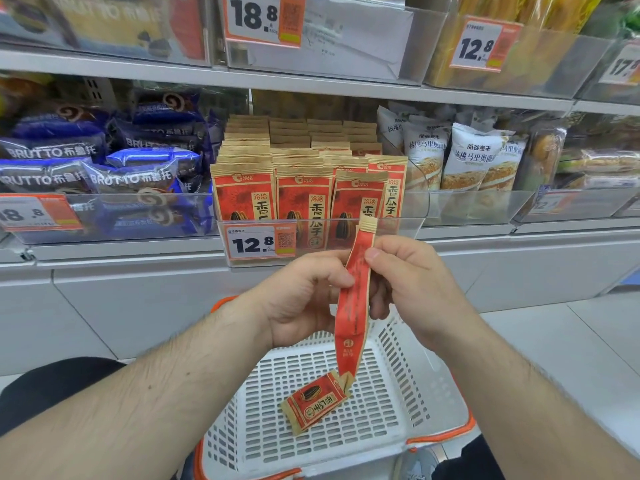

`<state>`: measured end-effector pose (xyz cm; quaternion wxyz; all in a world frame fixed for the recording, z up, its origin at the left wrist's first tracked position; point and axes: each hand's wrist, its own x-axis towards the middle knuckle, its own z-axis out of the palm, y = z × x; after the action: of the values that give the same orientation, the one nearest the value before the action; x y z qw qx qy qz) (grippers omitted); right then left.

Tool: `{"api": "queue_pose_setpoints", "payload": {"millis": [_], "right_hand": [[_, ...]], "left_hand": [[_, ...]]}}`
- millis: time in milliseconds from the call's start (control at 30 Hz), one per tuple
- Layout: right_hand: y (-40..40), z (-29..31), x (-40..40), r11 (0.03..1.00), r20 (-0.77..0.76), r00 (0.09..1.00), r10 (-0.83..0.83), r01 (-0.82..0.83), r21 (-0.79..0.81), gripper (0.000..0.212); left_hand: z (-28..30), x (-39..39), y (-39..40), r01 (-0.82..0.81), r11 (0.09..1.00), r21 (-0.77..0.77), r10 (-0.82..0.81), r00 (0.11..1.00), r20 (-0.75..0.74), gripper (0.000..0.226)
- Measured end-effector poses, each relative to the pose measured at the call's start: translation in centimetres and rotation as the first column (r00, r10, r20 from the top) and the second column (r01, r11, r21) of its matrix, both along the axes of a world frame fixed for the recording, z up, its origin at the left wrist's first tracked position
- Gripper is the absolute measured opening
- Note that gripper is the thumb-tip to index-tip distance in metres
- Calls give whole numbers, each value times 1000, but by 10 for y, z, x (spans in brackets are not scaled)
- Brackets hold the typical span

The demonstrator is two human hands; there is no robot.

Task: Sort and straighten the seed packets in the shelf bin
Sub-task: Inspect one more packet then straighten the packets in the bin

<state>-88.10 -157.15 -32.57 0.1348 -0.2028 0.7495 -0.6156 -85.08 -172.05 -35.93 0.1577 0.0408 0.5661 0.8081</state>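
I hold one red and tan seed packet (354, 299) edge-on in front of the shelf. My left hand (301, 299) pinches its left side and my right hand (405, 282) pinches its right side near the top. Behind it, a clear shelf bin (412, 223) holds several rows of the same seed packets (304, 188) standing upright; the rightmost front packet leans a little. Another seed packet (317, 401) lies flat in the white basket (398, 393) below my hands.
A 12.8 price tag (261, 242) hangs on the bin front. Blue Brutto cake packs (104, 168) fill the bin to the left, white bread bags (474, 157) the bin to the right. The basket has orange rims and stands on the floor by my knees.
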Motion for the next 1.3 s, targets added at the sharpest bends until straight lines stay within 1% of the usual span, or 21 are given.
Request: {"api": "queue_pose_setpoints", "payload": {"millis": [100,167,233,333,367,400,467,567,633,700,767,833,867,900,967,1033,1133,1233,1300], "right_hand": [[1,0,-1,999,-41,999,-14,16,29,32],[6,2,-2,995,-79,997,2,6,101,36],[15,6,-4,976,-68,993,95,-80,202,42],[25,12,-3,876,-27,956,292,-256,409,42],[26,12,-3,843,-14,945,328,-286,456,38],[27,12,-3,824,-4,937,348,-304,478,33],[28,12,-4,812,14,930,368,-328,483,27],[29,12,-6,809,46,925,378,-354,468,24],[29,11,-6,811,45,922,384,-360,461,23],[29,9,-5,819,31,923,383,-354,452,23],[28,6,-5,868,3,949,314,-289,403,25],[27,1,-9,932,-9,989,150,-138,335,32],[25,-1,-10,943,1,998,68,-64,326,34],[23,-2,-10,941,6,1000,14,-15,338,35],[20,-4,-10,941,8,1000,1,-3,340,35],[19,-6,-10,952,-8,1000,8,-5,307,33],[19,-10,-14,956,-51,998,-43,56,286,35],[17,-15,-16,979,-36,991,-125,129,156,30],[16,-15,-19,982,-33,986,-161,163,99,25]], "left_hand": [[1,-1,1,-45,999,-10,46,998,46,44],[3,-2,0,-86,996,23,83,990,111,43],[5,-3,0,-132,990,55,121,978,172,40],[7,-4,-1,-202,977,71,178,951,254,43],[6,-4,-2,-221,972,79,193,944,270,38],[6,-4,-2,-233,969,83,203,940,273,27],[4,-5,-1,-244,966,80,213,936,280,6],[3,-5,1,-255,963,84,220,929,296,11],[6,-3,2,-245,965,92,208,932,298,4],[8,-2,1,-260,958,121,213,927,310,17],[8,-3,0,-292,937,194,221,921,320,25],[9,-4,-3,-287,911,297,196,933,301,41],[8,-4,-3,-276,901,336,181,941,287,50],[7,-4,-3,-263,895,359,172,948,266,54],[6,-5,-3,-247,899,361,176,960,217,50],[7,-5,-2,-244,910,336,191,965,181,48],[9,-5,-1,-235,939,249,206,969,137,51],[10,-4,-1,-271,957,105,264,961,77,58],[12,-5,-3,-319,948,26,318,948,33,54]]}}
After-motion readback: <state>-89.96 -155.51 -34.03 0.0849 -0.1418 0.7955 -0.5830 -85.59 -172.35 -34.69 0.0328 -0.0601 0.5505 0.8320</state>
